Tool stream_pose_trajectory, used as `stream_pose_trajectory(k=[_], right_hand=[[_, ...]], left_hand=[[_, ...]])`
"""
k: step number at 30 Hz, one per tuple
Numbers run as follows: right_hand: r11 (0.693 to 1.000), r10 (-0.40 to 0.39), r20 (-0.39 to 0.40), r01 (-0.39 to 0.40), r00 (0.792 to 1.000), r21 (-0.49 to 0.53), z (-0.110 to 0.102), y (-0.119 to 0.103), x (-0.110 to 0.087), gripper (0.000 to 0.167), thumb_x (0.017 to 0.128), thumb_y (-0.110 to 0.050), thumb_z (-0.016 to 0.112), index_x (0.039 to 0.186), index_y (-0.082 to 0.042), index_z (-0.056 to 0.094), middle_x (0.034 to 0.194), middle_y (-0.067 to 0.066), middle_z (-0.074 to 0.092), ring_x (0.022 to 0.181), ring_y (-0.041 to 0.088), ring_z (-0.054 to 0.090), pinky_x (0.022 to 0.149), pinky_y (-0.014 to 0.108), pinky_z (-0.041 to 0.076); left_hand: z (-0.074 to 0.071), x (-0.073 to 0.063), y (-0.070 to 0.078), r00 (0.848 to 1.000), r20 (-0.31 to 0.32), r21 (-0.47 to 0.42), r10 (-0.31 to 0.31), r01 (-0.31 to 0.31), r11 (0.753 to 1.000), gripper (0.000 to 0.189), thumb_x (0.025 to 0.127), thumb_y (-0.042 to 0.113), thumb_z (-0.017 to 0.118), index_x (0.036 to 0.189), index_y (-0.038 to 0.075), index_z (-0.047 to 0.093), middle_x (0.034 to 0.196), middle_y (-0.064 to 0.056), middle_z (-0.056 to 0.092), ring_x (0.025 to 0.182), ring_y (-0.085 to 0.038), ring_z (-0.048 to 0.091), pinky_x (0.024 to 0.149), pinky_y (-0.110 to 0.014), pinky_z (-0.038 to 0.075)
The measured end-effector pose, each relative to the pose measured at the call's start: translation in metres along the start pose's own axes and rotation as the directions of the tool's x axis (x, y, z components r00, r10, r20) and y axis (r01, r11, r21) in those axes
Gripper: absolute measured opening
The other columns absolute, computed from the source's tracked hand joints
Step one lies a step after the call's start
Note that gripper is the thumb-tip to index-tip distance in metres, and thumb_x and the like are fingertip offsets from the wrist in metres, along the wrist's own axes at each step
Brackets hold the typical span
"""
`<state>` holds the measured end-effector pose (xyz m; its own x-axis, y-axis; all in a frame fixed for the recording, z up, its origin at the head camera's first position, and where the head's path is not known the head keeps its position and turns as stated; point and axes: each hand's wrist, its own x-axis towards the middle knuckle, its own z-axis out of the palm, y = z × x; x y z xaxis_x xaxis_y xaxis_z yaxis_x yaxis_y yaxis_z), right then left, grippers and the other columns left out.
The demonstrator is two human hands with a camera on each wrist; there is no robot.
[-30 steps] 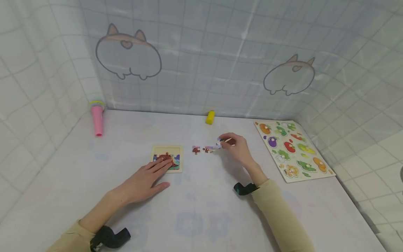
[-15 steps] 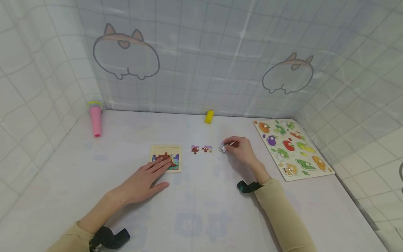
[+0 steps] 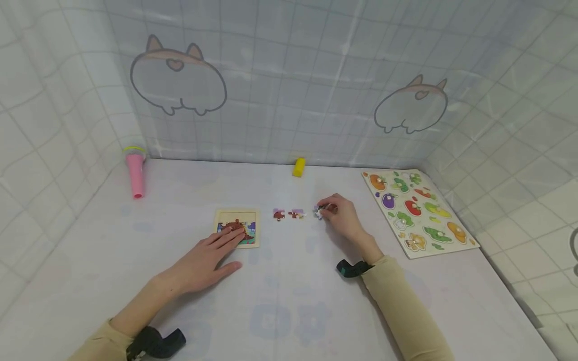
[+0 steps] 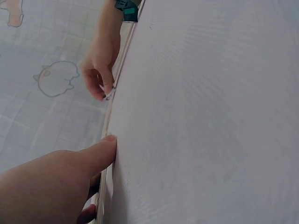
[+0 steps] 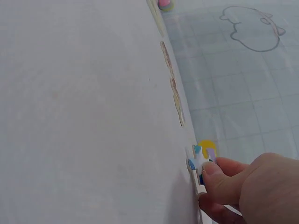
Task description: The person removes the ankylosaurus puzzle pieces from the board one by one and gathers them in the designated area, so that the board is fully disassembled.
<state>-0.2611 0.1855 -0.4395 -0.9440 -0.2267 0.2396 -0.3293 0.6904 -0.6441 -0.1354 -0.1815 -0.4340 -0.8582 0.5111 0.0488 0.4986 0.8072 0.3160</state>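
My left hand [image 3: 200, 263] lies with straight fingers across the lower part of a small wooden jigsaw tray [image 3: 237, 211], which holds a partly assembled brown, blue and green picture. Its top strip shows bare wood, and the fingers hide some of the picture. Between thumb and fingertips, my right hand [image 3: 345, 215] pinches a jigsaw piece [image 5: 198, 158] coloured white, blue and purple, close over the table. Just left of that piece, two brown-and-purple jigsaw pieces [image 3: 279, 214] lie side by side in a row. Both wrists wear a black camera mount.
At the right lies a vegetable peg puzzle board [image 3: 420, 215]. A yellow cylinder-like block [image 3: 298, 168] rests near the back wall. A pink toy microphone [image 3: 136, 173] is at the back left. Curtain-like tiled walls [image 3: 289, 90] enclose the table's back and sides.
My right hand has drawn slightly right with its jigsaw piece, away from the two loose pieces, and lower to the table. The left hand stays on the tray.
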Motion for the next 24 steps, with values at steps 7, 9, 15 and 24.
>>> stream_pose_trajectory(k=[7, 9, 15, 24], right_hand=[[0.998, -0.028, -0.018, 0.028, 0.999, -0.048, 0.0032, 0.0004, 0.0001, 0.016, 0.090, -0.005, 0.073, 0.106, -0.008, 0.075, 0.100, 0.008, 0.064, 0.089, 0.023, 0.059, 0.089, 0.045, 0.037], [0.998, -0.028, -0.019, 0.027, 0.999, -0.054, 0.0036, 0.0009, 0.0001, 0.015, 0.090, -0.006, 0.074, 0.105, -0.008, 0.075, 0.101, 0.008, 0.063, 0.091, 0.024, 0.059, 0.091, 0.050, 0.032], [0.995, -0.031, 0.012, 0.032, 0.999, -0.099, 0.0049, 0.0018, 0.0024, 0.013, 0.091, -0.008, 0.073, 0.104, -0.010, 0.076, 0.107, 0.009, 0.062, 0.099, 0.027, 0.056, 0.088, 0.050, 0.029], [0.988, 0.011, 0.063, -0.001, 0.998, -0.152, 0.0049, 0.0003, 0.0021, 0.012, 0.093, -0.011, 0.071, 0.104, -0.013, 0.074, 0.111, 0.007, 0.060, 0.103, 0.027, 0.052, 0.089, 0.049, 0.030]], left_hand=[[-0.0011, 0.0003, 0.0019, 1.000, 0.004, -0.005, -0.007, 0.007, 1.000, 0.070, 0.100, 0.050, 0.055, 0.156, 0.013, 0.036, 0.161, -0.007, 0.036, 0.150, -0.036, 0.028, 0.115, -0.058, 0.031], [-0.0007, 0.0002, 0.0016, 1.000, 0.008, -0.001, -0.011, 0.011, 1.000, 0.071, 0.099, 0.051, 0.055, 0.156, 0.013, 0.036, 0.161, -0.007, 0.035, 0.150, -0.036, 0.027, 0.115, -0.058, 0.031], [0.0000, -0.0003, -0.0001, 1.000, 0.013, -0.004, -0.012, 0.012, 1.000, 0.071, 0.099, 0.051, 0.054, 0.157, 0.014, 0.034, 0.162, -0.007, 0.034, 0.150, -0.035, 0.026, 0.116, -0.059, 0.031], [-0.0001, 0.0013, 0.0002, 1.000, 0.004, -0.004, -0.005, 0.005, 1.000, 0.070, 0.100, 0.050, 0.055, 0.156, 0.014, 0.035, 0.162, -0.008, 0.034, 0.150, -0.035, 0.026, 0.115, -0.059, 0.031]])
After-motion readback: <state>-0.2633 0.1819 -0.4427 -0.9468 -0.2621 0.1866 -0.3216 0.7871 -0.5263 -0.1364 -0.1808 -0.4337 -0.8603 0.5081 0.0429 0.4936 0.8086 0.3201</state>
